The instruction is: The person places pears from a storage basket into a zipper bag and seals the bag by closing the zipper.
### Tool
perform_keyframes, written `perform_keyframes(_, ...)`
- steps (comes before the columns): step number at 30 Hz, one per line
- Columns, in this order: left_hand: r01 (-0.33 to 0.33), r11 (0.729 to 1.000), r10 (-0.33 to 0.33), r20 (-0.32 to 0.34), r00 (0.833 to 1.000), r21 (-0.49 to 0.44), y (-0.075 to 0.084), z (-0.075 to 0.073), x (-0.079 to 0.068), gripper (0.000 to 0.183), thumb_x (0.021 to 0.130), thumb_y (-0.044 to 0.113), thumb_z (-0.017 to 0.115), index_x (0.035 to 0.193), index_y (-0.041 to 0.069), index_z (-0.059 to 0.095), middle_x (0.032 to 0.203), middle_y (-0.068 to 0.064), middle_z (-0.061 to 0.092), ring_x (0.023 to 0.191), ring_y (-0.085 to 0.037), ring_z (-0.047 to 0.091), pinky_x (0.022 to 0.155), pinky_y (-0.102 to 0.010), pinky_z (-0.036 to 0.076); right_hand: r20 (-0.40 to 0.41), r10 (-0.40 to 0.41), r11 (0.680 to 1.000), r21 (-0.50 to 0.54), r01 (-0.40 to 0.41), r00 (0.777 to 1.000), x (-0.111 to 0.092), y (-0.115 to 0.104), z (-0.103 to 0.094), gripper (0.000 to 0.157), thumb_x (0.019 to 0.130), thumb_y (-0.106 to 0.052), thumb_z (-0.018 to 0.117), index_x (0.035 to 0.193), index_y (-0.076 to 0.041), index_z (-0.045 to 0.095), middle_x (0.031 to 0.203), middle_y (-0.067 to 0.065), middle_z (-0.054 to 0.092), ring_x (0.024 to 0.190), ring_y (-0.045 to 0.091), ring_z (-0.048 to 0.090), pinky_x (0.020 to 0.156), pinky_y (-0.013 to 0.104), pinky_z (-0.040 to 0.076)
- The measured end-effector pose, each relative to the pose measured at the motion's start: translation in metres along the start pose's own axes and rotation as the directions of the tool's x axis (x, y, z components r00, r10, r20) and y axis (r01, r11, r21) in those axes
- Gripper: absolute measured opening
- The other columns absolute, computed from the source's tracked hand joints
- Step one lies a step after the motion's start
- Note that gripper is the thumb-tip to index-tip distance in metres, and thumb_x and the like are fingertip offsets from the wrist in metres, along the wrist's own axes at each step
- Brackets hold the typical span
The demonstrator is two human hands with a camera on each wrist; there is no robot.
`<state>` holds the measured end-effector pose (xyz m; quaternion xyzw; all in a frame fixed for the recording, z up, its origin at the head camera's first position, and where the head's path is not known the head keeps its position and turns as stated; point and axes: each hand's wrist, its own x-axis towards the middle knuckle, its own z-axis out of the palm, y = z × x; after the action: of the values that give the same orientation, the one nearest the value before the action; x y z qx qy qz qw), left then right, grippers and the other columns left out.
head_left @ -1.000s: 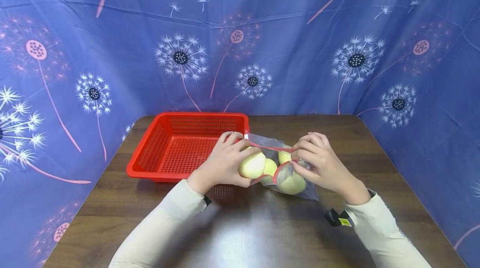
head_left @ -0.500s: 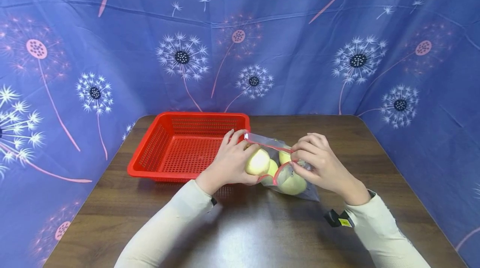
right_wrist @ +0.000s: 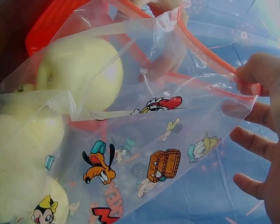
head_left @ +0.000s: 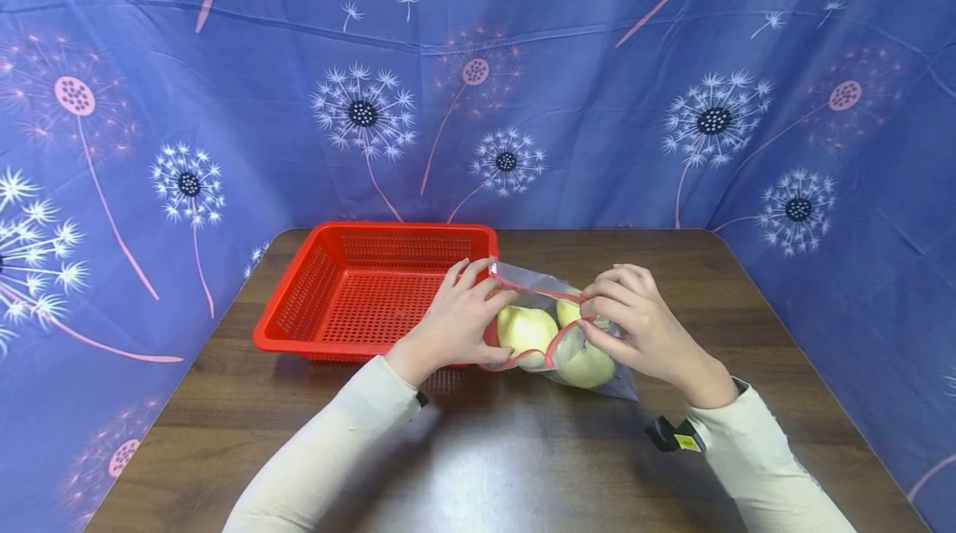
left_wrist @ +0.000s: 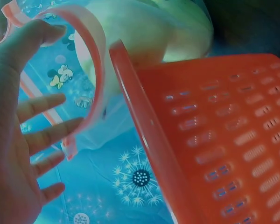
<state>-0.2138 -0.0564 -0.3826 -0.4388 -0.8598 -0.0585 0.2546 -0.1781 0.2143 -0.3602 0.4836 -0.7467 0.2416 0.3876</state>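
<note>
"Red plastic takes up the left side; what is it?"

"A rectangular basket [head_left: 314,348], its walls pierced with rows of slots, just left of the clear bag [right_wrist: 130,140] on the glossy, wood-grained table [head_left: 478,475]. In the head view the left hand [head_left: 456,313] covers its near right corner."

"Is that hand grasping or released?"

"Released: its fingers spread, extended, at the bag's mouth. The right hand [head_left: 631,313] pinches the bag's red rim, and the mouth gapes."

"What does the bag hold?"

"Smooth, rounded, pale yellow-green fruits [head_left: 526,330], crowded together. Cartoon figures are printed on its thin, creased film."

"And behind?"

"Blue cloth [head_left: 582,143], softly folded, patterned with white and pink dandelions."
</note>
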Motion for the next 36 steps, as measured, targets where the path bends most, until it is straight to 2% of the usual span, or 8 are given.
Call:
perform_keyframes(7, -0.065, 0.995, 0.063, -0.023, 0.998, -0.081, -0.008, -0.006, -0.004, 0.051, 0.068, 0.046, 0.076, 0.11, 0.018, 0.069, 0.11, 0.001, 0.066, 0.133, -0.033, 0.043, 0.106, -0.051, 0.033, -0.001, 0.001, 1.0, -0.002, -0.001, 1.0, 0.0, 0.0, -0.001, 0.024, 0.099, -0.025, 0.055, 0.081, -0.012, 0.065, 0.088, 0.002, 0.067, 0.089, 0.028, 0.056, 0.086, 0.051, 0.034)
perform_keyframes(13, -0.082, 0.988, 0.075, -0.064, 0.995, -0.128, -0.018, -0.012, -0.004, 0.034, 0.069, 0.023, 0.074, 0.102, 0.016, 0.07, 0.105, 0.0, 0.066, 0.128, -0.031, 0.046, 0.104, -0.049, 0.035, 0.004, 0.003, 1.0, 0.0, -0.003, 1.0, 0.0, 0.001, -0.001, 0.025, 0.099, -0.025, 0.055, 0.081, -0.011, 0.066, 0.088, 0.003, 0.067, 0.089, 0.028, 0.056, 0.086, 0.051, 0.034)
perform_keyframes(17, -0.101, 0.99, 0.091, -0.105, 0.99, -0.094, -0.031, -0.015, -0.004, 0.038, 0.07, 0.01, 0.073, 0.108, 0.013, 0.07, 0.105, -0.003, 0.066, 0.125, -0.033, 0.049, 0.1, -0.049, 0.04, 0.004, 0.005, 1.0, 0.0, -0.005, 1.0, 0.0, 0.0, -0.002, 0.025, 0.099, -0.025, 0.056, 0.081, -0.011, 0.066, 0.088, 0.004, 0.067, 0.089, 0.028, 0.056, 0.086, 0.051, 0.034)
perform_keyframes(22, -0.097, 0.994, 0.09, -0.143, 0.986, -0.041, -0.043, -0.016, 0.002, 0.046, 0.074, -0.001, 0.066, 0.117, 0.014, 0.07, 0.11, -0.006, 0.066, 0.125, -0.035, 0.051, 0.097, -0.049, 0.043, 0.007, 0.011, 1.0, 0.001, -0.011, 1.0, -0.001, 0.0, -0.002, 0.026, 0.099, -0.027, 0.055, 0.081, -0.011, 0.066, 0.088, 0.003, 0.067, 0.089, 0.028, 0.056, 0.086, 0.051, 0.034)
perform_keyframes(26, -0.076, 0.997, 0.073, -0.113, 0.991, -0.022, -0.048, -0.013, 0.008, 0.048, 0.078, -0.004, 0.063, 0.119, 0.018, 0.071, 0.112, -0.007, 0.066, 0.126, -0.036, 0.049, 0.097, -0.05, 0.043, 0.005, 0.015, 1.0, 0.004, -0.015, 1.0, -0.001, 0.0, -0.002, 0.027, 0.1, -0.027, 0.055, 0.081, -0.011, 0.066, 0.088, 0.002, 0.067, 0.089, 0.028, 0.056, 0.087, 0.051, 0.033)
perform_keyframes(31, -0.08, 0.997, 0.078, -0.069, 0.995, -0.02, -0.05, -0.006, 0.013, 0.039, 0.08, 0.001, 0.072, 0.114, 0.02, 0.073, 0.114, -0.008, 0.065, 0.128, -0.035, 0.047, 0.099, -0.049, 0.041, 0.009, 0.014, 1.0, 0.011, -0.014, 1.0, -0.002, -0.001, -0.001, 0.026, 0.1, -0.027, 0.055, 0.082, -0.011, 0.066, 0.089, 0.002, 0.067, 0.09, 0.028, 0.056, 0.087, 0.05, 0.033)
perform_keyframes(36, -0.104, 0.995, 0.104, -0.088, 0.991, 0.006, -0.05, -0.002, 0.017, 0.023, 0.082, 0.007, 0.077, 0.102, 0.02, 0.076, 0.108, -0.005, 0.066, 0.124, -0.032, 0.049, 0.099, -0.048, 0.041, 0.009, 0.013, 1.0, 0.011, -0.014, 1.0, -0.003, -0.001, -0.001, 0.027, 0.1, -0.028, 0.055, 0.082, -0.012, 0.066, 0.089, 0.002, 0.067, 0.09, 0.028, 0.056, 0.087, 0.05, 0.033)
